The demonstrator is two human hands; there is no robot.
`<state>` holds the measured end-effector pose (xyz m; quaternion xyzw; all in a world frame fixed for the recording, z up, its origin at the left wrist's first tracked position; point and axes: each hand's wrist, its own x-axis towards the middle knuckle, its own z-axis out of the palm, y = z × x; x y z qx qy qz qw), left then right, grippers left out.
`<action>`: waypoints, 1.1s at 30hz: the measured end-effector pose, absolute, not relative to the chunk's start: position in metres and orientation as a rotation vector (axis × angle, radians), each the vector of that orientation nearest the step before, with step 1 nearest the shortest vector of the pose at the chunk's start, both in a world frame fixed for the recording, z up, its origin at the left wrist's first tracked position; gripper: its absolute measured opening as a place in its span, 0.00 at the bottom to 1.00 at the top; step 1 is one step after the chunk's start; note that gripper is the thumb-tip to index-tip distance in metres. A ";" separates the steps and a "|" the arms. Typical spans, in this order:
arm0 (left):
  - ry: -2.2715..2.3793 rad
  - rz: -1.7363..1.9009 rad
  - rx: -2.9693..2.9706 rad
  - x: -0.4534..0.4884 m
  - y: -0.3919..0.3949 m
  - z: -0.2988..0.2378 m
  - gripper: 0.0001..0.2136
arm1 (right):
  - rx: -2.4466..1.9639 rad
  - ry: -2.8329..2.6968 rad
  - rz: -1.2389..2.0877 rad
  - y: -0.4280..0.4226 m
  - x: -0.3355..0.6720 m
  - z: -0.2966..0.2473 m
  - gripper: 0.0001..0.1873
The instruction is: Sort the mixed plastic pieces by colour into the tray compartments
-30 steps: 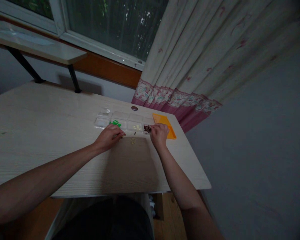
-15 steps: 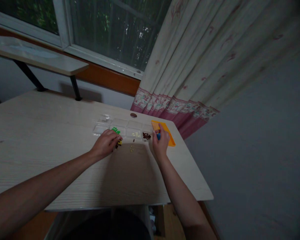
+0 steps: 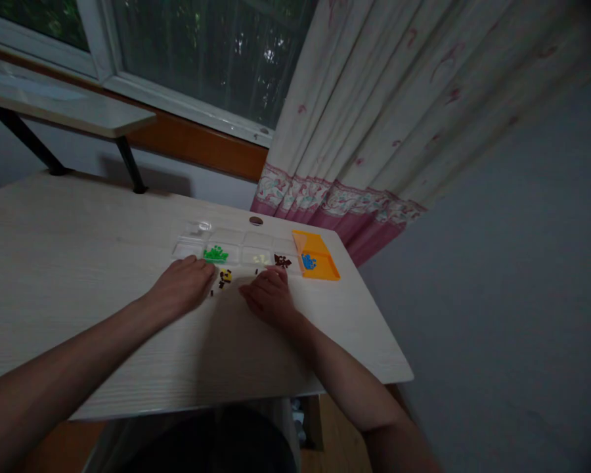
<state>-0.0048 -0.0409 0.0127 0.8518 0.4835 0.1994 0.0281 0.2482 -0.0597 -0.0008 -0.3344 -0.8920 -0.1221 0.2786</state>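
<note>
A clear plastic tray (image 3: 192, 244) with several small compartments lies on the pale wooden table (image 3: 79, 263). One compartment holds green beads (image 3: 215, 253), another pale yellow beads (image 3: 257, 259), another dark brown beads (image 3: 282, 261). An orange tray (image 3: 320, 266) to its right holds blue beads (image 3: 308, 262). A few yellow and dark beads (image 3: 224, 277) lie loose on the table between my hands. My left hand (image 3: 183, 288) rests palm down beside them, fingers loosely curled. My right hand (image 3: 270, 298) rests on the table just before the clear tray, fingers bent, pressing on the tabletop.
A round cable hole (image 3: 256, 221) sits behind the trays. A flowered curtain (image 3: 374, 118) hangs at the table's far right corner, a window (image 3: 201, 52) and a smaller side table (image 3: 64, 112) stand behind. The table's right edge is close to the orange tray.
My right hand came back from the orange tray to the table in front of the clear tray, leaving blue beads in the orange tray. My left hand slid slightly left, uncovering loose beads.
</note>
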 end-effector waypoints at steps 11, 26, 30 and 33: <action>1.547 0.375 2.736 -0.003 -0.048 -0.007 0.17 | -1.011 -2.320 -0.315 -0.048 0.251 -0.004 0.09; 1.513 0.220 2.740 0.006 -0.039 0.005 0.17 | -1.100 -2.337 -0.277 -0.049 0.250 0.006 0.12; 1.436 0.387 2.705 0.004 -0.034 0.001 0.15 | -1.111 -2.331 -0.273 -0.047 0.251 0.004 0.12; 1.423 0.287 2.791 0.007 -0.032 0.003 0.14 | -1.090 -2.321 -0.280 -0.046 0.252 0.004 0.12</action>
